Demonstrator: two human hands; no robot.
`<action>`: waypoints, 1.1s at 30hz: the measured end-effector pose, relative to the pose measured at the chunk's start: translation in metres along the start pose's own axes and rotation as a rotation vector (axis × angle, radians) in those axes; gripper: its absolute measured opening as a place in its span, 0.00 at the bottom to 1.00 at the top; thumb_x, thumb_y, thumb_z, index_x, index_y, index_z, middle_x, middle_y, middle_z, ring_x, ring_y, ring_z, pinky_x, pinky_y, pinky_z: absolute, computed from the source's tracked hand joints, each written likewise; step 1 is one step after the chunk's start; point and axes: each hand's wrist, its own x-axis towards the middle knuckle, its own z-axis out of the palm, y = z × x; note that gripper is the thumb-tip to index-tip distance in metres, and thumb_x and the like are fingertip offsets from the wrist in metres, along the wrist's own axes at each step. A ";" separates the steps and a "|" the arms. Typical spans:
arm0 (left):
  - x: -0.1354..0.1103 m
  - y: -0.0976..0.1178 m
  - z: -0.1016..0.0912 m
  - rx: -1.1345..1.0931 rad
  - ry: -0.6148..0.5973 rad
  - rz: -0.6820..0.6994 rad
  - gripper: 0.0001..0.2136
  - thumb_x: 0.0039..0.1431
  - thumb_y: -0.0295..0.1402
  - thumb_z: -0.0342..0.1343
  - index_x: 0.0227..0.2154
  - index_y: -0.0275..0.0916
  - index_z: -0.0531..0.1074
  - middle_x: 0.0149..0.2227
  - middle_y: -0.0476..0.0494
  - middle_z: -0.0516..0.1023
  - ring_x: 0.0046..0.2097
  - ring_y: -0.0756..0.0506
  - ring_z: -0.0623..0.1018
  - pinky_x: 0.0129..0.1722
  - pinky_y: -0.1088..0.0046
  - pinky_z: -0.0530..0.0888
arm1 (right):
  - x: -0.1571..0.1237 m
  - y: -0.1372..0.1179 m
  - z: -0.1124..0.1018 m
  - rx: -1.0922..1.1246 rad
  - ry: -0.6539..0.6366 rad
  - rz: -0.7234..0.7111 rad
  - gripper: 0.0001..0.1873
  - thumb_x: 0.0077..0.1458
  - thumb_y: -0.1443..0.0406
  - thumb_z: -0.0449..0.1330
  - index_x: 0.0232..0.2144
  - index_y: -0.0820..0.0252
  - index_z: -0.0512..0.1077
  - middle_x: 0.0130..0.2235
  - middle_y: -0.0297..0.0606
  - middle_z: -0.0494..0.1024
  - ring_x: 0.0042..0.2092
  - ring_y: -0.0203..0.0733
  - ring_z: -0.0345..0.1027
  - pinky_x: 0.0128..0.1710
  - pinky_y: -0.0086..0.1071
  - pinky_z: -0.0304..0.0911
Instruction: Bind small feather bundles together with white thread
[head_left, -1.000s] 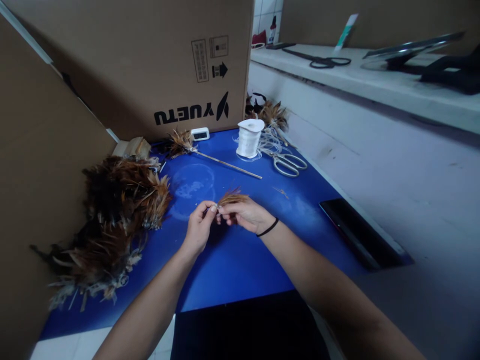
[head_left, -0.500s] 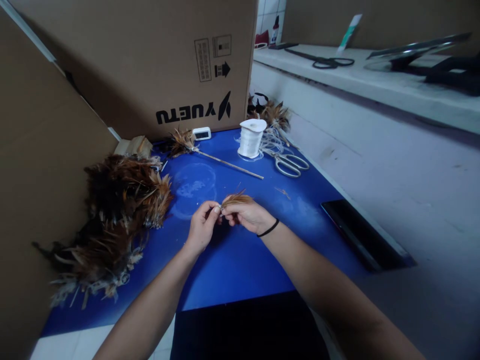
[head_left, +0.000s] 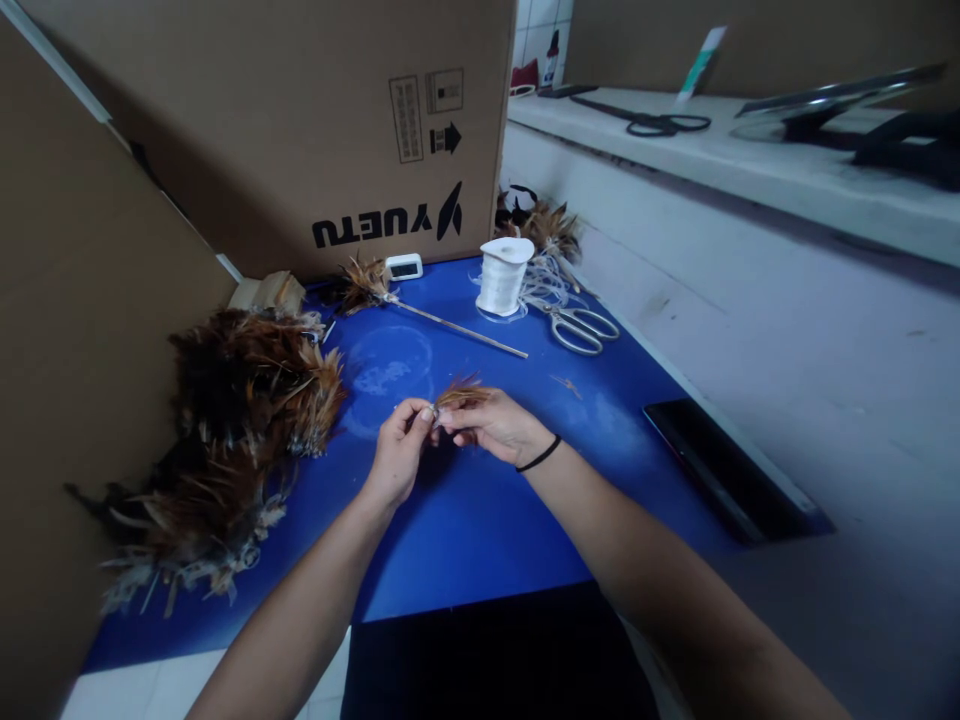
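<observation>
A small bunch of brown feathers (head_left: 461, 394) is held between my two hands above the blue table (head_left: 450, 540). My left hand (head_left: 403, 445) pinches the pale quill end of the bunch between thumb and forefinger. From the other side, my right hand (head_left: 495, 425) grips the same bunch, its thumb and fingers closed near the quills. The feather tips stick out over the back of the right hand. Just beyond lies a thin stick (head_left: 461, 330) with a tuft of feathers (head_left: 365, 285) bound to one end.
Piles of brown feathers (head_left: 255, 380) lie at left beside a cardboard box (head_left: 262, 130). A white ribbon spool (head_left: 502, 278), scissors (head_left: 581, 328) and a small white display device (head_left: 403, 267) are at the back. A dark phone-like slab (head_left: 727, 465) rests at right below a ledge (head_left: 810, 185).
Both hands have shifted slightly left with the feather bunch. The right fingers have loosened and straightened a little, showing more of the quill end.
</observation>
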 end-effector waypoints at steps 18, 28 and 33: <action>-0.001 0.001 -0.002 0.082 -0.054 0.036 0.08 0.58 0.39 0.53 0.31 0.39 0.69 0.24 0.52 0.68 0.28 0.52 0.67 0.31 0.76 0.64 | 0.001 0.002 0.001 -0.068 0.003 0.008 0.08 0.34 0.69 0.66 0.22 0.63 0.72 0.21 0.29 0.69 0.24 0.30 0.62 0.20 0.23 0.59; 0.000 -0.002 -0.005 0.308 -0.019 0.164 0.08 0.59 0.36 0.51 0.29 0.39 0.71 0.29 0.48 0.68 0.31 0.49 0.68 0.35 0.74 0.66 | -0.001 0.002 0.010 -0.062 0.125 0.009 0.04 0.33 0.70 0.60 0.19 0.62 0.69 0.16 0.29 0.66 0.20 0.30 0.59 0.16 0.23 0.59; 0.001 -0.004 -0.004 0.328 -0.014 0.177 0.08 0.59 0.36 0.51 0.30 0.39 0.71 0.31 0.47 0.68 0.32 0.49 0.69 0.35 0.73 0.67 | 0.001 0.005 0.014 -0.085 0.185 -0.021 0.02 0.34 0.71 0.58 0.18 0.62 0.69 0.15 0.29 0.66 0.18 0.30 0.59 0.15 0.24 0.59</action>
